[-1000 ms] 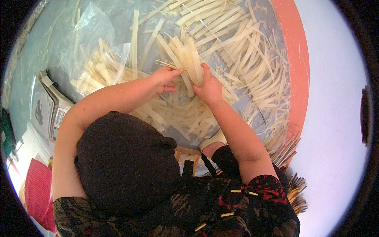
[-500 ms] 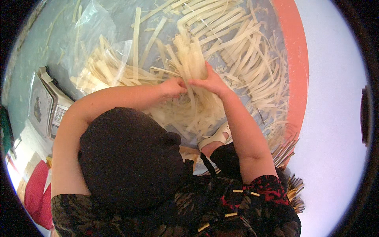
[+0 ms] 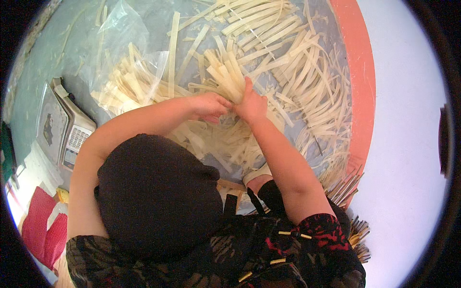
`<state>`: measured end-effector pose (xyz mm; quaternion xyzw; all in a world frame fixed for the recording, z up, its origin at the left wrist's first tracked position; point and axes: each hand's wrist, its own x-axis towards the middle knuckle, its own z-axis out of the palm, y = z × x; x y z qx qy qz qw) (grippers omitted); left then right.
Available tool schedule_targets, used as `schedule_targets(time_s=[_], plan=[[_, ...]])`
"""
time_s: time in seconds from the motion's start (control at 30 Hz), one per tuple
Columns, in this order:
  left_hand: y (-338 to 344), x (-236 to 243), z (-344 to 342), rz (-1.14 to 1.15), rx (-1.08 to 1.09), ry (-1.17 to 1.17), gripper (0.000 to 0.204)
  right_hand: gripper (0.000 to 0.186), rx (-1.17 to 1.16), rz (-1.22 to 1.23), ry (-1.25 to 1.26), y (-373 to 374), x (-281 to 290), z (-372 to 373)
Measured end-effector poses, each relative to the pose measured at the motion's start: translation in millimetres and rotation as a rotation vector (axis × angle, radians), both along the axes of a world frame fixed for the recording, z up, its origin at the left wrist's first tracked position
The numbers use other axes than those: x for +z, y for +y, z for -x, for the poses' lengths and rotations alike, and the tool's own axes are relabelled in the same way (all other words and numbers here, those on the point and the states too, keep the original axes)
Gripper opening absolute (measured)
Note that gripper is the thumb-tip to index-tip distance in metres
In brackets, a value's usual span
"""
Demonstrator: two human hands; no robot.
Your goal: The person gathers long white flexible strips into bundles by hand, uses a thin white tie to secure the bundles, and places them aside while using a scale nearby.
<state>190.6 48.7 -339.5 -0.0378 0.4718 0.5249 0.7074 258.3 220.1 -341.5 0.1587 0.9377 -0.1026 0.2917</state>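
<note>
A fanned bundle of pale flat strips [image 3: 224, 73] is gripped near its lower end by my right hand [image 3: 252, 104], fingers wrapped round it and thumb pointing up. My left hand [image 3: 209, 105] is just left of that grip, its fingers stretched loosely toward the bundle's lower end; nothing shows held in it. Below both hands lies a loose heap of thin, pale strips [image 3: 230, 139]. Left of the bundle, more strips [image 3: 127, 86] lie partly under a clear plastic bag [image 3: 122, 33].
A scale with a keypad [image 3: 72, 127] stands at the left. Many strips [image 3: 307, 62] are spread on the grey floor at the upper right, beside an orange-red band [image 3: 360, 77] along the white wall [image 3: 403, 144]. Thin sticks [image 3: 345, 187] lean at the lower right. Red cloth [image 3: 41, 221] lies lower left.
My right hand has turned and shifted left, now closed round the bundle's lower end. The bundle has tilted to the upper left. My left hand's fingers have loosened from it.
</note>
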Motion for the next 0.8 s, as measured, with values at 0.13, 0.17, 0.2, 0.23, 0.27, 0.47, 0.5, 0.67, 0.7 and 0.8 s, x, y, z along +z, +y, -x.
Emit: schedule_targets(time_s=[0.13, 0.17, 0.2, 0.23, 0.27, 0.47, 0.5, 0.67, 0.7, 0.8], plan=[[-31, 55, 37, -0.080, -0.178, 0.442, 0.036, 0.088, 0.011, -0.050, 0.007, 7, -11, 4], [-48, 69, 43, -0.025, -0.161, 0.659, 0.035, 0.088, 0.016, -0.061, 0.062, 8, -10, 4], [-67, 83, 44, 0.035, -0.134, 0.889, 0.036, 0.086, -0.009, -0.003, 0.020, 10, -7, 5], [-87, 94, 40, 0.153, -0.129, 1.089, 0.035, 0.083, -0.038, 0.060, -0.026, 13, -1, 6], [-106, 102, 33, 0.220, -0.072, 1.344, 0.035, 0.083, -0.034, 0.060, -0.016, 16, 6, 8], [-172, 78, 0, 0.627, -0.064, 1.556, 0.030, 0.079, -0.020, 0.185, 0.079, 47, 78, 22], [-179, 72, -1, 0.613, -0.039, 1.601, 0.030, 0.078, -0.035, 0.226, 0.112, 48, 92, 24], [-188, 60, 20, 0.482, 0.445, 0.999, 0.034, 0.083, -0.055, 0.587, 0.094, 18, 150, 32], [-186, 62, 24, 0.438, 0.566, 0.822, 0.034, 0.084, -0.043, 0.747, 0.048, 6, 156, 31], [-186, 70, 38, 0.452, 0.680, 0.679, 0.036, 0.081, 0.108, 0.895, -0.054, -38, 148, 27]])
